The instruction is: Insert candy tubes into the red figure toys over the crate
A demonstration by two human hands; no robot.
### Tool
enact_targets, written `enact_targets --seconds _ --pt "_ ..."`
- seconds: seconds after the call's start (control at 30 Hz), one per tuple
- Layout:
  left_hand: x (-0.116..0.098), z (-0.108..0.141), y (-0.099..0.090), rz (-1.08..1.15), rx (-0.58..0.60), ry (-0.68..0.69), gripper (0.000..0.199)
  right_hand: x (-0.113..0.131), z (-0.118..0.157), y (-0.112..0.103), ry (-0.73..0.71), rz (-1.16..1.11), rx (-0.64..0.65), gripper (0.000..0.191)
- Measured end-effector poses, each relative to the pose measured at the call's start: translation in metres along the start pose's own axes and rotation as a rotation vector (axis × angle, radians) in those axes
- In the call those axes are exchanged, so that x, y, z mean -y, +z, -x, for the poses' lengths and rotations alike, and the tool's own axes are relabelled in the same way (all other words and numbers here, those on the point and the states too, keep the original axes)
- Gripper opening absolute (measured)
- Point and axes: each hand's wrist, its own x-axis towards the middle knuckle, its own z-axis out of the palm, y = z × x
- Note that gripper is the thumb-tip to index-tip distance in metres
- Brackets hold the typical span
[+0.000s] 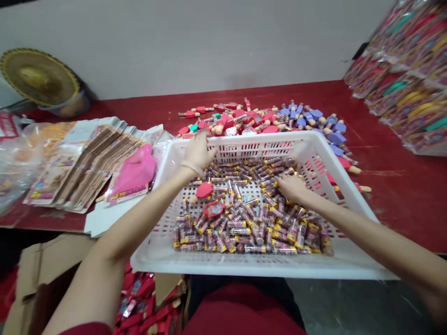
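A white slotted plastic basket (265, 266) overhangs the table's near edge. Inside lie many small clear tubes (240, 231) with yellow ends, along with two red paddle-shaped pieces (204, 190). My left hand (198, 151) is over the basket's far left corner, thumb apart, fingertips near the pile of red paddle-shaped pieces (256, 118) behind the rim; I see nothing held in it. Down among the tubes on the right, my right hand (292, 187) has its fingers curled and pressed together. What those fingers grip, if anything, is hidden.
Purple paddle-shaped pieces (335, 137) lie behind the basket on the red table (391, 186). Stacked printed cards (94, 163) and a pink packet (136, 170) are at left. Bagged goods (412, 88) rise at right. Below stands an open carton (45, 274) beside red pieces (139, 302).
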Motion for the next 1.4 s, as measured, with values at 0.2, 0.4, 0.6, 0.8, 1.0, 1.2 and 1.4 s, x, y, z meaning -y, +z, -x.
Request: enact_targets --seconds 0.2,0.4,0.6,0.8,1.0,1.2,1.4 --pt "0.032 0.082 0.059 0.029 0.319 -0.178 0.051 0.023 0.010 -0.013 -0.086 -0.022 -0.087 0.019" --pt "0.001 0.101 0.043 0.481 0.586 -0.100 0.034 0.061 0.046 -0.048 -0.185 -0.479 -0.159 0.024" --pt "-0.019 0.131 0.032 0.956 0.909 -0.068 0.046 0.082 0.061 -0.041 -0.419 -0.513 -0.235 0.030" --pt "-0.020 0.141 0.037 0.869 0.885 -0.100 0.048 0.089 0.063 -0.024 -0.464 -0.167 -0.375 0.011" --pt "-0.026 0.145 0.043 1.066 1.299 -0.378 0.061 0.092 0.071 -0.035 -0.561 -0.065 -0.203 0.015" --pt "-0.020 0.149 0.051 0.390 0.578 0.402 0.058 0.091 0.064 -0.049 -0.332 -0.484 0.238 0.009" --pt "-0.023 0.150 0.044 0.386 0.609 0.371 0.051 0.092 0.067 -0.049 -0.313 -0.390 0.175 0.011"
